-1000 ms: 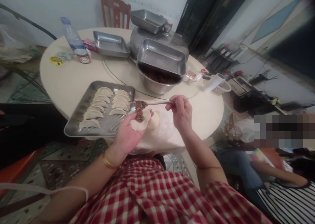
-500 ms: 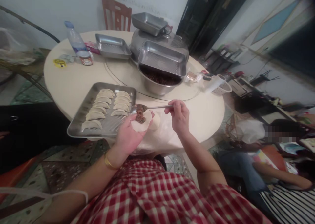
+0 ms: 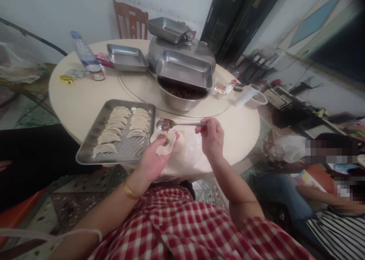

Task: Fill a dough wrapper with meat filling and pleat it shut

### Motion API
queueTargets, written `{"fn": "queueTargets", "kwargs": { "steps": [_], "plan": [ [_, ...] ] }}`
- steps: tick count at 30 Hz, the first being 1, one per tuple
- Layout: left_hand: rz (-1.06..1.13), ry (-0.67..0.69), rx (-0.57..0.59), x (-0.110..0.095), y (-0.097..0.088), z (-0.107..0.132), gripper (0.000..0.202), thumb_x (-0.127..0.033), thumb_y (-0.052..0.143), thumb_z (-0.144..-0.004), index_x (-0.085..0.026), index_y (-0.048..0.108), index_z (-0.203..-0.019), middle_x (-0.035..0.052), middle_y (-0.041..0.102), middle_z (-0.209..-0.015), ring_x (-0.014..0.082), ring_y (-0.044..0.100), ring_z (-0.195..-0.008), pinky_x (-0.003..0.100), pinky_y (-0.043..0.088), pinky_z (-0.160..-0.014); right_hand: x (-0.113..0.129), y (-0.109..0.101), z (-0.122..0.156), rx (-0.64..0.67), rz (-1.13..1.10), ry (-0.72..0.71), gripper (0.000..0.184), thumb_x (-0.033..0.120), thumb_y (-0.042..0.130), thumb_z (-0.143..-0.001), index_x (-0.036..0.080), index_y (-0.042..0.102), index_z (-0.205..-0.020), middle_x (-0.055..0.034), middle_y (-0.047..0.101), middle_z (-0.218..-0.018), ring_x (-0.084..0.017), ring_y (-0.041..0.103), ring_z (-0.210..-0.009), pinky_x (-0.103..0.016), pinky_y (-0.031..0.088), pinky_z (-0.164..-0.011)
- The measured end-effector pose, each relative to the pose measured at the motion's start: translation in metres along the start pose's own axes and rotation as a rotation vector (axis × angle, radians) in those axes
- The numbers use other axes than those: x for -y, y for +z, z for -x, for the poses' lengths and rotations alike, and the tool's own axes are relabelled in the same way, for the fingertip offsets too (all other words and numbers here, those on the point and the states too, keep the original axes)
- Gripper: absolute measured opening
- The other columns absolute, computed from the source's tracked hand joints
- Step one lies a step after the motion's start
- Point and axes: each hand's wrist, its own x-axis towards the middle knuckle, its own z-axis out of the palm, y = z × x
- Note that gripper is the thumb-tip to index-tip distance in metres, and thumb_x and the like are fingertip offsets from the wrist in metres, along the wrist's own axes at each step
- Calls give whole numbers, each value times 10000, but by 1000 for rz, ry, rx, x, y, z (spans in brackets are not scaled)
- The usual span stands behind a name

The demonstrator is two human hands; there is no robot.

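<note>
My left hand (image 3: 152,159) cups a round dumpling wrapper (image 3: 164,149), its thumb at the dark meat filling (image 3: 163,139) in the middle. Pinched by the handle in my right hand (image 3: 211,136) is a metal spoon (image 3: 182,124). The spoon's bowl sits just above the far edge of the wrapper and still carries some filling. Left of my hands, a metal tray (image 3: 85,159) holds two rows of folded dumplings (image 3: 110,138). More round wrappers (image 3: 179,142) lie partly hidden behind my left fingers, by a clear plastic bag (image 3: 194,149).
Beyond my hands stands a metal bowl of filling (image 3: 184,102), with an empty tray (image 3: 185,69) resting over it. Farther back are a large lidded pan (image 3: 154,48) and other trays. A bottle (image 3: 82,50) and a jar (image 3: 97,73) stand left. Another person (image 3: 302,195) sits at right.
The spoon has lifted off the wrapper, and my right hand has shifted slightly right. Some filling stays on the wrapper, where my left thumb now reaches over it.
</note>
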Motion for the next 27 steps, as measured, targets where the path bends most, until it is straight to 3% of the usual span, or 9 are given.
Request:
{"fn": "queueTargets", "kwargs": {
  "steps": [5, 10, 14, 17, 23, 25, 27],
  "plan": [
    [18, 1, 52, -7, 3, 6, 331, -98, 474, -846, -86, 653, -1124, 134, 717, -1155, 274, 677, -1113, 325, 607, -866, 2, -5, -2, 5, 23, -16, 329, 516, 544, -902, 210, 617, -806, 49, 621, -554, -83, 577, -510, -207, 408, -487],
    [72, 1, 5, -9, 6, 6, 350, -294, 439, -942, -104, 644, -1152, 134, 717, -1147, 293, 681, -1085, 371, 607, -838, 8, -8, -6, 7, 69, -51, 314, 482, 538, -916, 208, 619, -786, 51, 616, -546, -86, 586, -501, -215, 442, -508],
    [85, -7, -24, -8, 3, 3, 380, -348, 418, -966, -116, 634, -1177, 128, 726, -1115, 292, 675, -1096, 389, 589, -873, 13, -7, -7, 100, 194, -66, 348, 519, 545, -911, 207, 628, -781, 45, 627, -557, -98, 619, -519, -233, 487, -552],
    [90, -21, -1, -11, 0, 2, 447, -369, 383, -981, -107, 579, -1286, 148, 711, -1159, 269, 672, -1106, 380, 580, -885, 14, -5, -15, 81, 180, -113, 360, 535, 516, -925, 213, 619, -802, 51, 620, -570, -88, 612, -518, -224, 483, -542],
    [78, -37, -77, -10, -1, 8, 468, -355, 358, -989, -49, 572, -1271, 194, 719, -1091, 282, 694, -1038, 377, 585, -823, 6, -3, -83, -68, 129, -324, 342, 537, 473, -937, 227, 575, -836, 53, 579, -611, -86, 582, -523, -226, 466, -530],
    [72, -108, -85, -3, -4, 14, 436, -341, 391, -979, -77, 585, -1266, 170, 730, -1078, 273, 705, -1001, 375, 582, -815, 0, -5, -112, -141, 250, -449, 372, 559, 440, -942, 223, 574, -854, 33, 593, -675, -96, 603, -578, -248, 479, -593],
    [46, -205, -59, 5, -9, 21, 415, -348, 408, -974, -108, 605, -1249, 157, 732, -1097, 276, 710, -989, 374, 574, -814, -8, -8, -138, -100, 469, -497, 388, 559, 438, -942, 211, 593, -867, 7, 608, -710, -126, 631, -652, -288, 488, -676]
  ]
}}
